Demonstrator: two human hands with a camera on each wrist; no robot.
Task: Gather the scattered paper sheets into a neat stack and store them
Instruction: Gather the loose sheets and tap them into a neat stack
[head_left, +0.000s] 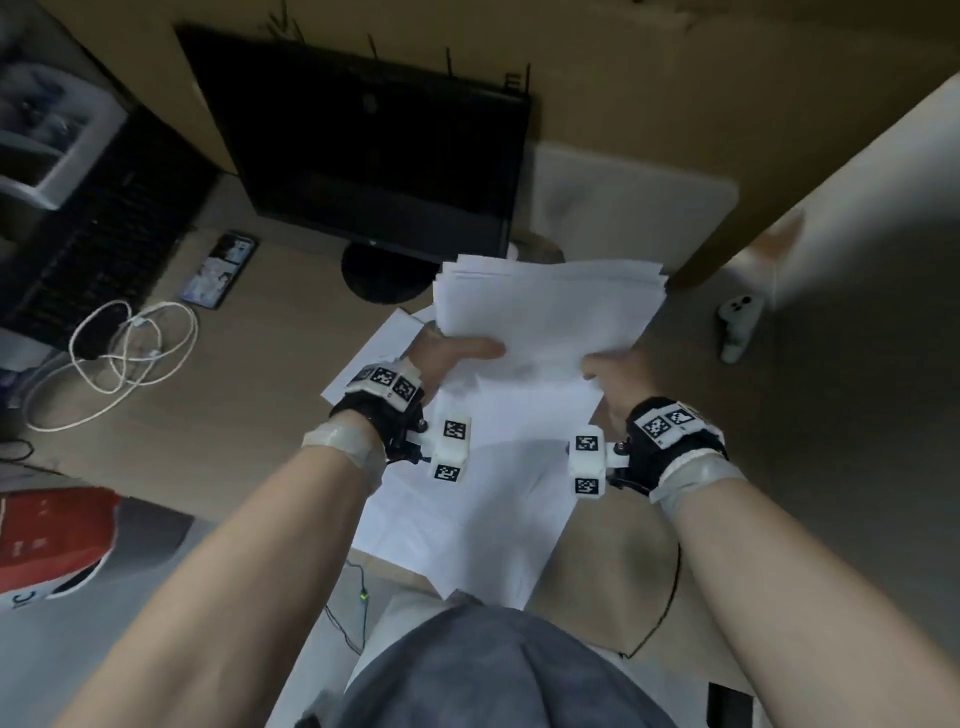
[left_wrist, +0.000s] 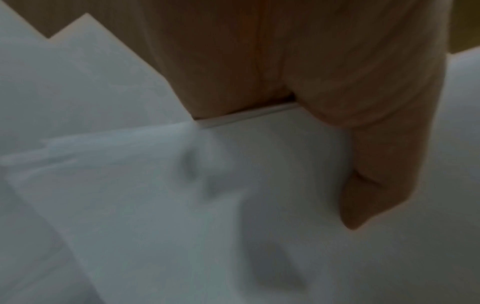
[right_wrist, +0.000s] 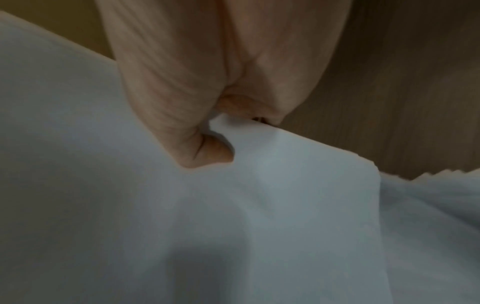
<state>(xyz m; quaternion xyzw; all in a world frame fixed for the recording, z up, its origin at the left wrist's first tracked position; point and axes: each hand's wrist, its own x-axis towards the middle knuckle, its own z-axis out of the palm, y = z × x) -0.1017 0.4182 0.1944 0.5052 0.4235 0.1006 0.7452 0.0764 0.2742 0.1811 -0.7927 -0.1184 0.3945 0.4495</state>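
Both hands, left hand (head_left: 447, 353) and right hand (head_left: 613, 371), pinch the bundle of sheets (head_left: 545, 312); better to square its fanned far edge, opposite the thumbs, before lifting clear of the loose sheets (head_left: 467, 509) underneath.

A dark monitor (head_left: 363, 150) stands on the wooden desk (head_left: 260, 364), its round base (head_left: 384, 270) behind. Left, a black keyboard (head_left: 98, 228), a phone (head_left: 221, 270) beside it, white cable (head_left: 130, 353) coiled near. White controller (head_left: 737, 325) far right.

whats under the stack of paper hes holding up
More loose white sheets lie on the desk below the held stack, fanned unevenly. The stack and both hands hide how many there are and whatever sits beneath them.
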